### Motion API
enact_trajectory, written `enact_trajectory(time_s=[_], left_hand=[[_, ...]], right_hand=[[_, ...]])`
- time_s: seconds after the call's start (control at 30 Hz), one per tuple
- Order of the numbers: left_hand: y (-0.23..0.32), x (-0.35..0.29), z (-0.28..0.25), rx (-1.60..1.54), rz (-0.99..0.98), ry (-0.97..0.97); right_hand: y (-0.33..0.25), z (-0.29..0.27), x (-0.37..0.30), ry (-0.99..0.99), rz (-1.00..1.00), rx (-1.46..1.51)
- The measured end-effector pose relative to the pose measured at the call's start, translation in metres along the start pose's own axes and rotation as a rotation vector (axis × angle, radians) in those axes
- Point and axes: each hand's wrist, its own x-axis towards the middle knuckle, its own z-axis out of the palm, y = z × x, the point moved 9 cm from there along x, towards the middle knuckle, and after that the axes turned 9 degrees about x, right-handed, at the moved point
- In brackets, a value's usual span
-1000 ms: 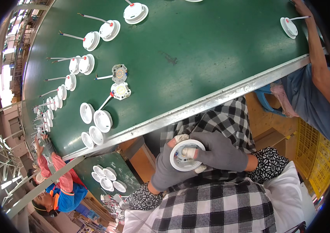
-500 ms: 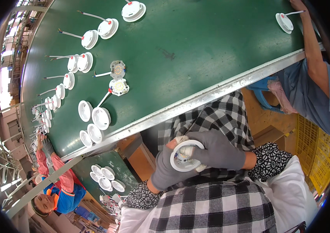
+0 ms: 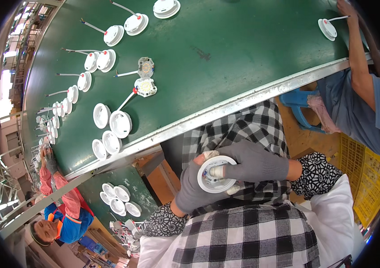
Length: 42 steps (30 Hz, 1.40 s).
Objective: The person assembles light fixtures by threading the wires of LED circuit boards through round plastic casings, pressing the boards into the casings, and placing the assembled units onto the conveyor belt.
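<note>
Above my lap I hold a white round lamp housing [image 3: 207,180], its open side facing up with a circuit board partly visible inside. Around its left and lower side wraps my left hand [image 3: 192,187], in a grey glove with bare or taped fingertips. My right hand [image 3: 259,164], gloved the same way, grips it from the right. The right thumb, wrapped in white, reaches inside the rim and presses on the board, covering part of it. The fingers beneath the housing are mostly hidden.
Across the green work surface [image 3: 225,58] lie white lamps with cables [image 3: 114,35], open housings [image 3: 121,123] and two LED boards [image 3: 146,87]. A metal edge [image 3: 225,109] separates it from me. More housings [image 3: 117,206] lie lower left. Co-workers sit left and right; a yellow crate [image 3: 368,192] stands right.
The lamps, housings and boards at the left of the green surface have shifted right. Both hands stay on the housing; my right thumb has shifted slightly inside it.
</note>
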Motion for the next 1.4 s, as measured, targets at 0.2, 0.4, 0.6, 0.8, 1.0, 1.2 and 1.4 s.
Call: enact_trajectory(time_s=[0.2,0.4,0.6,0.8,1.0,1.2,1.4], left_hand=[[0.011,-0.002,-0.011,-0.123,-0.007,0.115],[-0.018,-0.015,0.004,-0.572,-0.348,-0.091],[0.041,-0.014,-0.072,0.190,0.237,0.063],[-0.025,0.013,-0.145,0.822,-0.007,-0.086],[-0.004,0.109,-0.207,0.669,0.102,0.509],[-0.069,0.173,-0.159,0.849,-0.003,0.170],[0.013,0.139,-0.189,0.269,0.028,0.457]], right_hand=[[0.002,0.005,-0.002,-0.068,0.237,-0.011],[-0.008,0.015,-0.008,-0.147,0.102,0.261],[-0.019,0.006,-0.021,-0.349,0.194,0.230],[-0.091,-0.094,-0.055,-0.071,-0.179,0.308],[-0.137,-0.220,-0.065,1.030,-0.689,-1.083],[-0.095,-0.240,-0.037,1.051,-0.574,-1.559],[-0.097,-0.200,-0.088,1.078,-0.410,-0.674]])
